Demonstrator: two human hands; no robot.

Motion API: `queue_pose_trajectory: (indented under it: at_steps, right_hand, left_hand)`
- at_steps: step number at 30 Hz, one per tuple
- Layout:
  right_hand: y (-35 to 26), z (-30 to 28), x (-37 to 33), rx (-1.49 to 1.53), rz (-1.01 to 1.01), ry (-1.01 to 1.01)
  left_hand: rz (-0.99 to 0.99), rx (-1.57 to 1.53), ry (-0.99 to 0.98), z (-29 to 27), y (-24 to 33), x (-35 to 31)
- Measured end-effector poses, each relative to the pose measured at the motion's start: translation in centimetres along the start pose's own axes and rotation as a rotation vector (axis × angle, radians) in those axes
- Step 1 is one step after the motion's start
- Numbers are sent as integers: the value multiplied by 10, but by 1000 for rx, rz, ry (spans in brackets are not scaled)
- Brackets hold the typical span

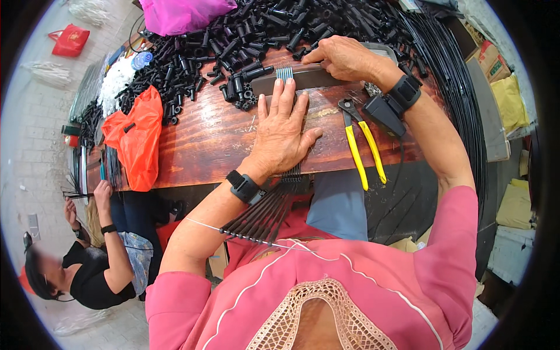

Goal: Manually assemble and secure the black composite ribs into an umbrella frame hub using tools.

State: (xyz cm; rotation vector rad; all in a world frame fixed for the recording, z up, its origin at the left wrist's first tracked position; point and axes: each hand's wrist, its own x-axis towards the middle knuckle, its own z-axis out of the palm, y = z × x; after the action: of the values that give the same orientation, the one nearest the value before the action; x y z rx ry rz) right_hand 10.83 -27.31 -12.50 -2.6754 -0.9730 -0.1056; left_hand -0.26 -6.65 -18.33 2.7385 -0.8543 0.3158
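in the head view, the work looks partly done: a thin white thread [201,223] runs along the beaded lower tips of the black rods [259,211], which lie fanned before the soft pink blouse [233,309], so this end seems already joined. the upper end seems left — narrow pale blue strips [284,73] sit in a row at the grey metal bar [318,78], under the left hand [280,140], whose fingers are straight and slightly spread, touching without gripping. the right hand [350,58] bends fingers at the bar — whether it grips, i cannot tell. hard black tubes [230,46] are heaped on the glossy wooden table [213,137].
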Motion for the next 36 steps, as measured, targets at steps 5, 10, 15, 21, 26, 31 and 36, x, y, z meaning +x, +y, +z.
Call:
queue_pose_trajectory:
  at_steps: [5, 10, 15, 21, 26, 31, 36]
  right_hand:
    - [-1, 0, 2, -16, -44, 36]
    - [2, 7, 14, -36, -28, 2]
    - [5, 8, 15, -27, -1, 18]
    - [6, -1, 16, 141, 15, -97]
    - [8, 4, 15, 30, -27, 26]
    - [10, 6, 19, 198, -14, 32]
    - [12, 2, 17, 154, -42, 46]
  left_hand:
    - [-3, 2, -2, -2, 1, 0]
    - [4, 4, 3, 0, 0, 0]
    - [8, 7, 10, 0, 1, 0]
    - [5, -14, 15, -2, 0, 0]
    - [10, -22, 20, 0, 0, 0]
    - [8, -22, 21, -1, 1, 0]
    - [4, -34, 13, -2, 2, 0]
